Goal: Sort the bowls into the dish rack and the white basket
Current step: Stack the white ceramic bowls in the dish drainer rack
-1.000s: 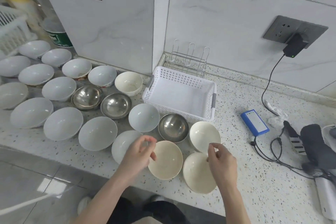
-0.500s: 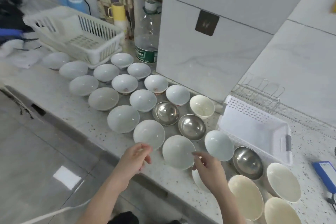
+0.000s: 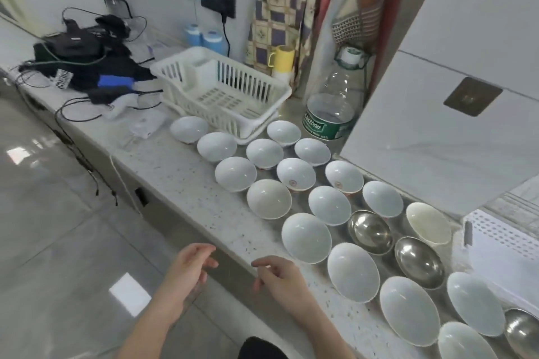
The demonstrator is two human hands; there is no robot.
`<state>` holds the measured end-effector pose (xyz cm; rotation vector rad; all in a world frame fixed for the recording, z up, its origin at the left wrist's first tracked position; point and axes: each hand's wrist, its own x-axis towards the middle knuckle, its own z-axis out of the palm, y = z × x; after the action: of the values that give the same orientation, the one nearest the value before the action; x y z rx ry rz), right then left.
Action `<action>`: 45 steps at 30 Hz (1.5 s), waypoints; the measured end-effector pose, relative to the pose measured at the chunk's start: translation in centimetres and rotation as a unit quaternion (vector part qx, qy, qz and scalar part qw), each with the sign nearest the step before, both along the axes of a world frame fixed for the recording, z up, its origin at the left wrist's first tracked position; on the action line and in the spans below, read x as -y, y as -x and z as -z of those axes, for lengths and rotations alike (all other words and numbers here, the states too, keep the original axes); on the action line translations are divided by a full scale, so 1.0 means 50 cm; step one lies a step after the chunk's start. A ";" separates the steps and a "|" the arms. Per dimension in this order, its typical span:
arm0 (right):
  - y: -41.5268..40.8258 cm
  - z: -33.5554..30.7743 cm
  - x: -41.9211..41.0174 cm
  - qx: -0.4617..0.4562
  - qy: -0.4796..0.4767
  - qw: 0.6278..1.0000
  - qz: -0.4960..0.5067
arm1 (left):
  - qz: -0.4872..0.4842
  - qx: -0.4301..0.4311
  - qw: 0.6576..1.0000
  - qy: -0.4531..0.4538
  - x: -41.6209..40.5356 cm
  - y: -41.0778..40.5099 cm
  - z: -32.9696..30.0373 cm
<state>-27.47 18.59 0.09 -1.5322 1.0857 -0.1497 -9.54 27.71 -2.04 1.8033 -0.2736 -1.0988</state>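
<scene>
Nothing is held by the left hand (image 3: 191, 264) or right hand (image 3: 280, 274); fingers are loosely curled. Bowls (image 3: 306, 237) are spread beside the dish rack (image 3: 221, 90)

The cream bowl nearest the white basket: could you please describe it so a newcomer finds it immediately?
Start at the white basket on the counter's right. Just left of it stands the cream bowl, behind two steel bowls. Its yellowish inside sets it apart from them and from the white bowls.

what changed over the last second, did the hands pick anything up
No. Both hands swung left, off the cream bowls near the white basket, and now hover empty at the counter edge: left hand, right hand. The bowls, dish rack and basket stayed put.
</scene>
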 end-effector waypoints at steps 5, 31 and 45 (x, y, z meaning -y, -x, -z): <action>-0.127 -0.002 0.016 0.034 -0.091 0.995 0.019 | -0.055 -0.011 0.998 0.010 0.016 -0.109 0.016; -0.703 0.106 0.256 0.147 -0.358 0.772 0.504 | -0.008 -0.109 0.991 -0.071 0.380 -0.640 0.070; -0.795 0.100 0.266 0.162 -0.276 0.699 0.640 | 0.178 -0.128 0.973 -0.071 0.467 -0.717 0.092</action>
<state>12.29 5.28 -4.90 0.0268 1.5331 -0.9151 26.32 4.37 -6.63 1.7531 -0.3804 -1.6240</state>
